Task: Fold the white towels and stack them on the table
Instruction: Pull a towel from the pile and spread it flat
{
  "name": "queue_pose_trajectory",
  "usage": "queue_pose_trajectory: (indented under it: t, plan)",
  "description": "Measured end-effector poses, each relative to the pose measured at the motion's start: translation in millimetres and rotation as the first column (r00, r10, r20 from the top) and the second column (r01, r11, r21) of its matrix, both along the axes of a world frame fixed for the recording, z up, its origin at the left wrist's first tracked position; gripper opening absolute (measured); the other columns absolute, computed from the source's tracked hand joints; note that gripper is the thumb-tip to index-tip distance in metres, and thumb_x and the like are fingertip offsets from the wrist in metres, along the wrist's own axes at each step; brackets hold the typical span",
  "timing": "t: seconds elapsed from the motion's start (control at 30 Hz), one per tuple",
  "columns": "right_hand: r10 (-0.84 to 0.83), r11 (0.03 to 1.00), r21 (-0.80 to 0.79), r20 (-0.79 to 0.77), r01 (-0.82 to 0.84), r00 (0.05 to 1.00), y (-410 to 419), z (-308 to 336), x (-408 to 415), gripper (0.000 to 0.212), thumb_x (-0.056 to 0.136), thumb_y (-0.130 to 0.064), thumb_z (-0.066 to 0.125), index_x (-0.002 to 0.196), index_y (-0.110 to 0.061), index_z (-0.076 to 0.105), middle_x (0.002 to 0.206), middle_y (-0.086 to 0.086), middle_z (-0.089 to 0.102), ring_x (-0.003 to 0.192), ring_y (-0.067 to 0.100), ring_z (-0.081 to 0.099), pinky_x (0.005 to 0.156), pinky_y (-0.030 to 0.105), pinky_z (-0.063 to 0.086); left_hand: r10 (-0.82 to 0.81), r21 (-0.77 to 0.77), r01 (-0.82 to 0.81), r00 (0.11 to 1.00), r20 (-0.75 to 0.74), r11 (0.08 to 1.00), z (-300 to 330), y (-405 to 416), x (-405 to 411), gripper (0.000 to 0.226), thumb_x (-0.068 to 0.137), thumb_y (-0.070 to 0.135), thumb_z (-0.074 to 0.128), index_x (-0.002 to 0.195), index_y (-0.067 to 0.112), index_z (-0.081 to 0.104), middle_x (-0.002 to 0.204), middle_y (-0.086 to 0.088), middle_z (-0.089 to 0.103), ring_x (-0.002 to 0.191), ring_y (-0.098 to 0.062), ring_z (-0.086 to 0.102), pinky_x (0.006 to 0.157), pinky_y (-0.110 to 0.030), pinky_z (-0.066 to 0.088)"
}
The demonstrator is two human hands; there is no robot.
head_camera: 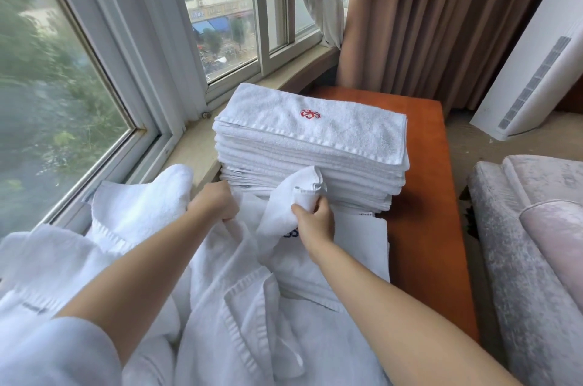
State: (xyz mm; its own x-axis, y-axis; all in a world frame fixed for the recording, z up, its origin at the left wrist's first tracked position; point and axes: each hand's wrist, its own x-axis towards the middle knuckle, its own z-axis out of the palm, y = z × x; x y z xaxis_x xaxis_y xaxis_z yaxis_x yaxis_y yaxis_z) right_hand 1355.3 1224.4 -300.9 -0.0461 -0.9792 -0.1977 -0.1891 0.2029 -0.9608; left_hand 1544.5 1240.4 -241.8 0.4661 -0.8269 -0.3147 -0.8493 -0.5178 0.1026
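Note:
A tall stack of folded white towels stands on the orange-brown table, the top one bearing a red embroidered mark. In front of it lies a loose white towel with a blue mark. My right hand grips a raised corner of this towel just before the stack. My left hand is curled round another fold of white cloth to the left. A heap of unfolded white towels fills the near left and centre, hiding the table's near end.
A large window and its sill run along the left and back. Brown curtains hang behind the table. A white air conditioner unit stands at the right, and a grey upholstered seat is beside the table.

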Motion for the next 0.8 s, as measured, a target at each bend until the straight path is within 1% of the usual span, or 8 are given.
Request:
queue_pose_trajectory:
  t: [0.13,0.23,0.37,0.5,0.57,0.67,0.73,0.8]
  plan:
    - [0.059,0.998,0.008,0.029,-0.06,0.998,6,-4,7,0.032,0.081,-0.024,0.069,0.109,-0.015,0.058,0.108,0.003,0.064,0.098,0.023,0.062,0.078,0.028,0.046,0.074,-0.168,-0.081,0.996,-0.048,0.982,6,10,4,0.018,0.089,0.028,0.051,0.087,0.011,0.055,0.09,-0.005,0.059,0.088,-0.027,0.058,0.068,-0.031,0.042]
    - [0.113,0.994,-0.014,0.042,-0.112,0.993,6,-2,13,0.034,0.083,-0.023,0.069,0.112,-0.02,0.052,0.105,-0.005,0.06,0.102,0.019,0.06,0.078,0.024,0.041,0.142,-0.23,-0.143,0.99,-0.02,0.963,15,17,7,0.025,0.09,0.029,0.053,0.102,0.008,0.06,0.102,-0.007,0.061,0.099,-0.028,0.059,0.072,-0.031,0.042]
    - [0.198,0.974,-0.122,0.055,-0.19,0.979,5,6,30,0.056,0.087,-0.02,0.066,0.134,-0.022,0.036,0.119,-0.008,0.05,0.094,0.006,0.053,0.086,0.025,0.04,0.156,-0.222,-0.14,0.986,0.054,0.965,26,28,12,0.022,0.094,0.032,0.049,0.094,0.01,0.054,0.094,-0.005,0.056,0.088,-0.026,0.051,0.071,-0.03,0.04]
    - [0.491,0.871,-0.004,0.021,-0.491,0.871,4,6,55,0.048,0.1,-0.024,0.044,0.147,-0.027,0.036,0.147,-0.006,0.041,0.128,0.01,0.043,0.102,0.022,0.031,0.199,-0.298,-0.169,0.977,0.072,0.939,37,37,11,0.029,0.094,0.033,0.044,0.087,0.006,0.053,0.097,-0.011,0.059,0.091,-0.029,0.057,0.073,-0.031,0.043]
    - [0.565,0.819,0.085,0.052,-0.568,0.823,5,2,63,0.049,0.102,-0.023,0.037,0.15,-0.025,0.031,0.154,-0.004,0.034,0.138,0.014,0.035,0.11,0.027,0.028,0.233,-0.341,-0.21,0.972,0.026,0.916,41,39,15,0.036,0.093,0.033,0.042,0.093,0.002,0.06,0.102,-0.012,0.062,0.094,-0.031,0.059,0.074,-0.032,0.044]
    - [0.536,0.826,0.113,0.146,-0.552,0.832,11,-4,73,0.056,0.101,-0.017,0.036,0.154,-0.025,0.018,0.157,-0.001,0.026,0.141,0.017,0.029,0.115,0.033,0.025,0.254,-0.381,-0.263,0.964,-0.076,0.886,42,43,22,0.036,0.091,0.036,0.04,0.092,0.006,0.061,0.098,-0.009,0.063,0.093,-0.03,0.059,0.078,-0.035,0.049]
    - [0.479,0.851,0.124,0.219,-0.511,0.85,14,-7,79,0.061,0.1,-0.014,0.035,0.155,-0.027,0.011,0.155,0.002,0.028,0.135,0.016,0.034,0.112,0.033,0.027,0.239,-0.414,-0.292,0.955,-0.176,0.862,40,44,24,0.035,0.089,0.036,0.042,0.085,0.005,0.059,0.089,-0.009,0.064,0.088,-0.03,0.061,0.08,-0.037,0.052]
    - [0.399,0.881,0.146,0.28,-0.45,0.873,14,-12,84,0.064,0.099,-0.014,0.034,0.155,-0.031,0.007,0.151,0.004,0.032,0.131,0.019,0.04,0.11,0.035,0.033,0.206,-0.46,-0.323,0.936,-0.285,0.827,37,43,24,0.033,0.086,0.033,0.045,0.07,0.005,0.053,0.072,-0.008,0.059,0.076,-0.03,0.06,0.071,-0.035,0.05]
